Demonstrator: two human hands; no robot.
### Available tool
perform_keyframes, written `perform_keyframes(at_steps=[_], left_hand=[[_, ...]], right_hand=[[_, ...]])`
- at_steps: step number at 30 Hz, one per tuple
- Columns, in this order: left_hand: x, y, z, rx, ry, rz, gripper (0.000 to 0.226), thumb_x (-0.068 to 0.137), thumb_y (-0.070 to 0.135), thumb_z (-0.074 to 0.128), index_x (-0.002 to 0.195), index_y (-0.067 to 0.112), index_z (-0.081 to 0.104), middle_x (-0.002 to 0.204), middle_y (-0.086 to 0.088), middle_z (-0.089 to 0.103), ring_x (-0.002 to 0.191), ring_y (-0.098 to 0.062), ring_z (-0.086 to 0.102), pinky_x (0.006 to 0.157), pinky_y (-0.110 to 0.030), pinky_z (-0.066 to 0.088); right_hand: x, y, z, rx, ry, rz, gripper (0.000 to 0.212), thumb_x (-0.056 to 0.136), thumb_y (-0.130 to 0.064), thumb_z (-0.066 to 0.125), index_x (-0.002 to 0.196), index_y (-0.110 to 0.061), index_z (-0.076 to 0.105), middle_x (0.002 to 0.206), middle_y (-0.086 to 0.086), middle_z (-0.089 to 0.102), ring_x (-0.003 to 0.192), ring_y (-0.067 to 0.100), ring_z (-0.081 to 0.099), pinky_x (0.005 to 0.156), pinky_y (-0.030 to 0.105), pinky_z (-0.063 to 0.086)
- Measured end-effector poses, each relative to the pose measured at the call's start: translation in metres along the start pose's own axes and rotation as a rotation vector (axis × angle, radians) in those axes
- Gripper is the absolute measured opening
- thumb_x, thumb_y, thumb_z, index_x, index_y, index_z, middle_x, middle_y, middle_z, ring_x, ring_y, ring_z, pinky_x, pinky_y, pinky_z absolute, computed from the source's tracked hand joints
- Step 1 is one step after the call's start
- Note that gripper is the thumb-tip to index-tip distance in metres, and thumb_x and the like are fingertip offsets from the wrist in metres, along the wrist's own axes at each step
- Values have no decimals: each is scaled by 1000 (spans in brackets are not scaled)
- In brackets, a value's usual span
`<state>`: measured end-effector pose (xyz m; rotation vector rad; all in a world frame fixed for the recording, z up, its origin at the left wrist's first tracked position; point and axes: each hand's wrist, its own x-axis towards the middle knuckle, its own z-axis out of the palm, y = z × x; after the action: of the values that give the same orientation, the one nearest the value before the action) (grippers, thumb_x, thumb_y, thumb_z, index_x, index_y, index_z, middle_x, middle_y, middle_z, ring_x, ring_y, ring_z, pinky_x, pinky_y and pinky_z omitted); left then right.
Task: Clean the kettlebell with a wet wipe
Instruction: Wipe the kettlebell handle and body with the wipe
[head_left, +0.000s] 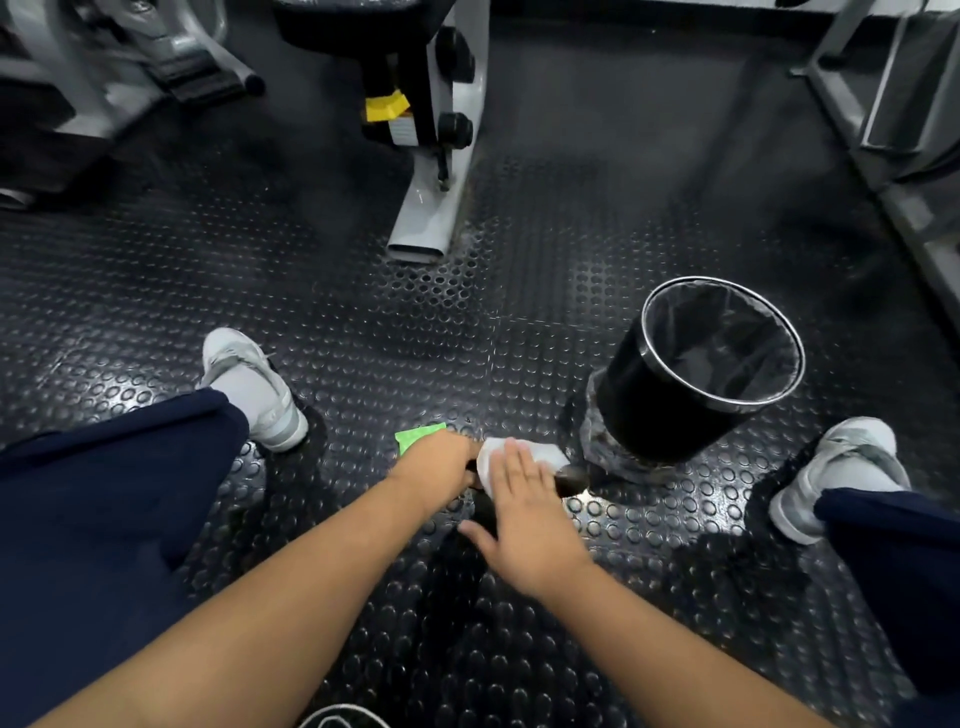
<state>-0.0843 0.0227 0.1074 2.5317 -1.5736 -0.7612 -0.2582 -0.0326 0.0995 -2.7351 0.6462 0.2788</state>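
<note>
The only lettering we find is on a white label (402, 130) under a yellow tag (384, 106) on the grey exercise machine (431, 218) ahead, and it is too blurred for us to read; the green packet (415, 436) on the floor shows us no print either. The kettlebell (571, 477) sits on the studded black rubber floor (363, 338) between the person's spread legs, just in front of the two hands. It is dark and glossy, with a bright glint on its right side, and the hands and the cloth cover most of it. The left hand (434, 462) is clenched over its top, fingers curled down out of our sight, grasping the kettlebell where its handle seems to be. The right hand (524, 519) lies released and flat, its straight fingers (514, 467) pressing a white wet wipe (545, 453) against the kettlebell's upper surface. The green packet peeks out just beyond the left hand, partly hidden by it. Just right of the kettlebell stands a black bin (670, 410) with a silver rim and a dark liner, crumpled grey plastic (605, 457) bunched at its base. Pale grey shoes (249, 384) flank the scene on both sides, below navy trouser legs (104, 493).
</note>
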Motion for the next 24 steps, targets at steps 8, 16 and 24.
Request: perform_keyframes(at_steps=[8,16,24], left_hand=[[2,-2,4,12,-43,1,37,93,33,68,128,26,63,102,-4,74,90,-25,70,78,-33,56],[7,1,5,77,-53,-17,27,94,33,67,117,21,65,98,-3,73,89,-23,69,77,-32,56],[3,-5,5,32,-16,62,17,95,37,59,104,23,65,89,0,71,81,-23,67,71,-35,55]], right_hand=[[-24,30,17,-23,38,29,96,101,-71,22,161,-8,-19,167,10,-29,154,22,-30,130,45,-4],[2,17,0,21,35,151,104,98,-76,24,161,-2,-14,169,19,-19,157,32,-20,129,46,-4],[-13,8,13,-58,14,-44,95,102,-66,27,161,-5,-15,166,16,-29,153,28,-31,128,45,-10]])
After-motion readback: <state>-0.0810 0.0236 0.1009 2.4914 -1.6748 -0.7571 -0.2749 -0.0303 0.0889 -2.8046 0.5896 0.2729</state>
